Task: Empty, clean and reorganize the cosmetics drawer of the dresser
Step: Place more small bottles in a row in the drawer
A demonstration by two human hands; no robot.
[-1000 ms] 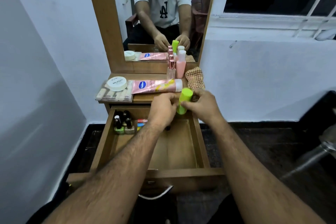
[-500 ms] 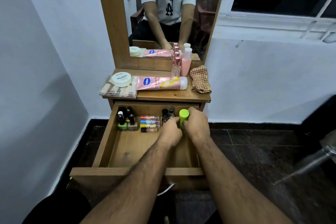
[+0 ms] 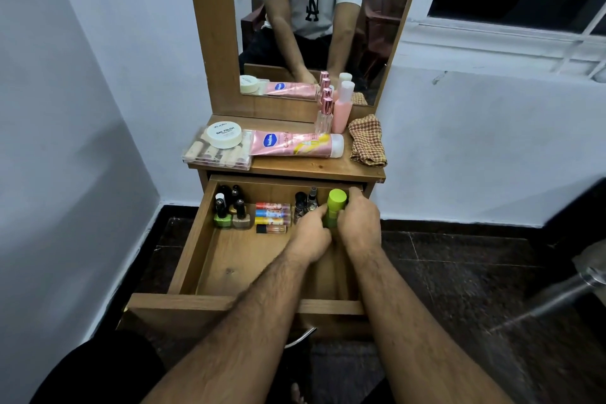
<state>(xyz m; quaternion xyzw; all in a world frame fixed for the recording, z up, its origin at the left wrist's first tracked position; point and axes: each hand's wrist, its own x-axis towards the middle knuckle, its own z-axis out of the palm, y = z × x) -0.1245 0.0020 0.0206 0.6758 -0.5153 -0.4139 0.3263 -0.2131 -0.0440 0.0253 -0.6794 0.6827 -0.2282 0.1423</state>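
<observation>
Both hands have barely shifted since half a second ago: left hand (image 3: pixel 311 233) and right hand (image 3: pixel 359 226) grip the green bottle (image 3: pixel 335 207), upright, cap up, in the open drawer (image 3: pixel 196 239) right of centre frame. Nail polishes (image 3: pixel 231 210) stand at its rear left. Above, the dresser top (image 3: pixel 295 169) carries a pink tube (image 3: pixel 295 144); white walls surround.

lip balm tubes (image 3: pixel 272 216): 4 | pink bottles (image 3: pixel 343 107): 1 | green bottles (image 3: pixel 335 208): 1

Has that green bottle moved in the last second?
Yes. The green bottle, held by both hands, went from level with the dresser top down into the drawer, at its back right.
</observation>
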